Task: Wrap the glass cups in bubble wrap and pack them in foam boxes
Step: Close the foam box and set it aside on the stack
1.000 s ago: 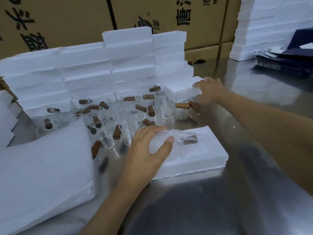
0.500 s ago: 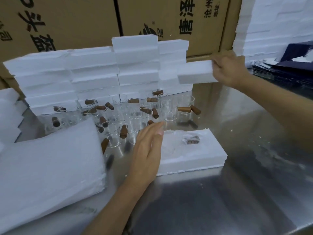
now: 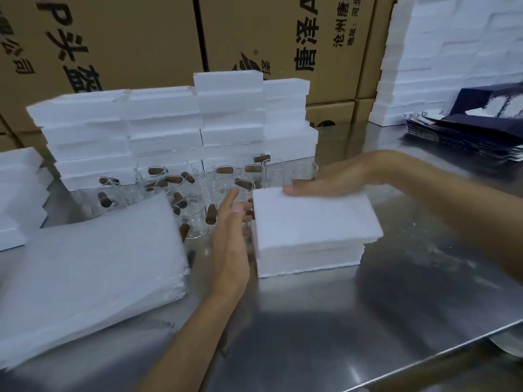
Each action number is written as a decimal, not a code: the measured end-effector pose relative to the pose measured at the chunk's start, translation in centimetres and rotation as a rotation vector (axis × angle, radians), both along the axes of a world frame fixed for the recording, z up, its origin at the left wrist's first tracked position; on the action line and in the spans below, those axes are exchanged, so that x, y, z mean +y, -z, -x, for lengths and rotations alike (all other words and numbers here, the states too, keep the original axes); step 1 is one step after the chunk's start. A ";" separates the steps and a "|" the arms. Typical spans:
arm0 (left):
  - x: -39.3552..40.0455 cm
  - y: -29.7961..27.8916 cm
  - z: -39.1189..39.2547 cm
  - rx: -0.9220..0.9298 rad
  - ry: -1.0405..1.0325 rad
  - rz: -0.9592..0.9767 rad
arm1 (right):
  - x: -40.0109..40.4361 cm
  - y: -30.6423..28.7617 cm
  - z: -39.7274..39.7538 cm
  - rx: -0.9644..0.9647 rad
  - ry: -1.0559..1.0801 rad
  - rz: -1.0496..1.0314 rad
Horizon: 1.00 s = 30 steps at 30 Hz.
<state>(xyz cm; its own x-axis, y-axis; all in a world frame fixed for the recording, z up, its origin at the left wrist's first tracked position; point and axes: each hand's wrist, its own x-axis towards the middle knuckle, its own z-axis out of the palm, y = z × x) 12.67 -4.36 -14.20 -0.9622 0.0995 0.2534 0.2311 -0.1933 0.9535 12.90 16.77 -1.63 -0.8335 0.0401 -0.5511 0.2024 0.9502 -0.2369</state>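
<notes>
A white foam lid (image 3: 314, 217) lies slightly askew on top of the foam box (image 3: 308, 257) in the middle of the steel table; the wrapped cup inside is hidden. My right hand (image 3: 334, 181) lies flat on the lid's far edge, thumb on its top. My left hand (image 3: 230, 230) stands open, fingers apart, against the box's left side. Several glass cups with brown wooden handles (image 3: 198, 190) crowd behind and left of the box. A thick stack of white wrap sheets (image 3: 93, 267) lies at the left.
Stacked foam boxes (image 3: 169, 128) form a wall behind the cups, with more foam (image 3: 452, 52) at the back right and at the left edge (image 3: 17, 193). Cardboard cartons (image 3: 141, 38) stand behind. Dark folded cartons (image 3: 467, 134) lie at the right. The table's front edge (image 3: 441, 360) runs lower right.
My right hand brought a foam lid from the back stack down onto the box, covering the wrapped cup. My left hand let go of the cup and moved to the box's left side.
</notes>
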 end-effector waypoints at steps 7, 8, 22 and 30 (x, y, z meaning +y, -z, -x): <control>-0.1 0.4 -0.3 0.070 0.081 0.257 | -0.5 3.9 1.5 0.306 0.060 -0.026; 0.0 0.4 -0.4 0.070 0.072 0.265 | -0.3 4.7 1.6 0.370 0.079 -0.008; 0.8 0.3 -1.2 -0.001 -0.014 0.349 | 0.7 7.5 2.4 0.773 0.261 -0.066; 1.0 0.3 -2.4 -0.057 -0.099 0.347 | 2.9 7.8 -2.8 0.735 0.649 0.344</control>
